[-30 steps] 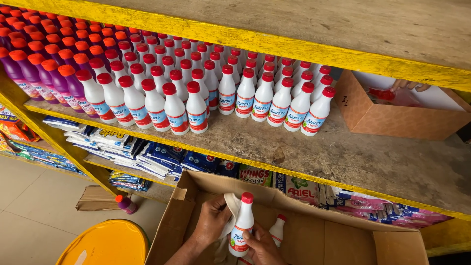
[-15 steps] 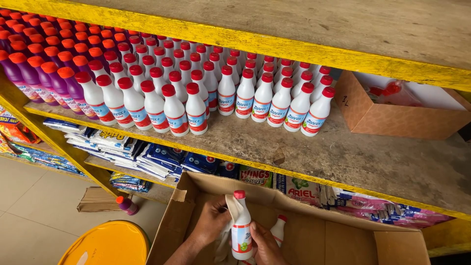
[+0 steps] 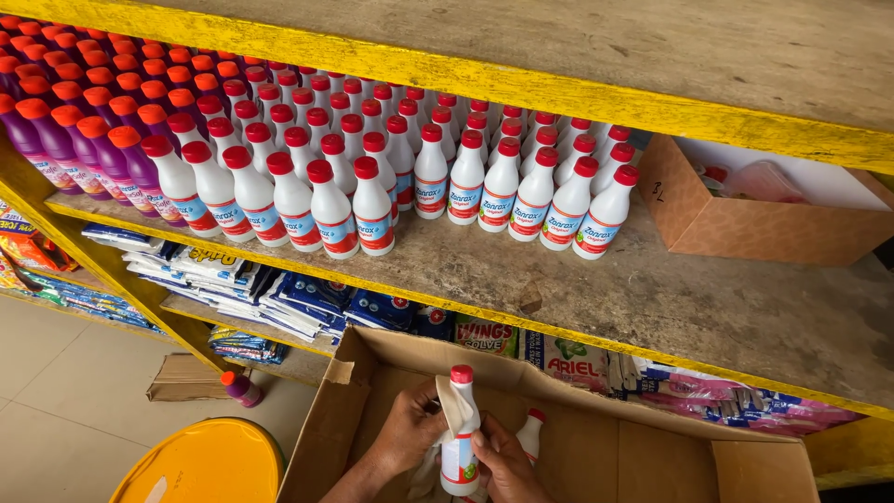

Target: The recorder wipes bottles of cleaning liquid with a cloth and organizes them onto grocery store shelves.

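Observation:
My right hand grips a white bottle with a red cap, upright over an open cardboard box. My left hand presses a pale cloth against the bottle's neck and side. A second white red-capped bottle stands in the box just right of my hands. On the shelf above, rows of the same white bottles stand with several purple bottles at the left.
A smaller open cardboard box sits on the shelf at the right. Flat packets fill the shelf below. On the floor at the left are a yellow round lid, a purple bottle lying down, and flattened cardboard.
The cloth in my left hand has slid up the bottle to its neck, and the bottle has tilted slightly more upright. The view has barely moved.

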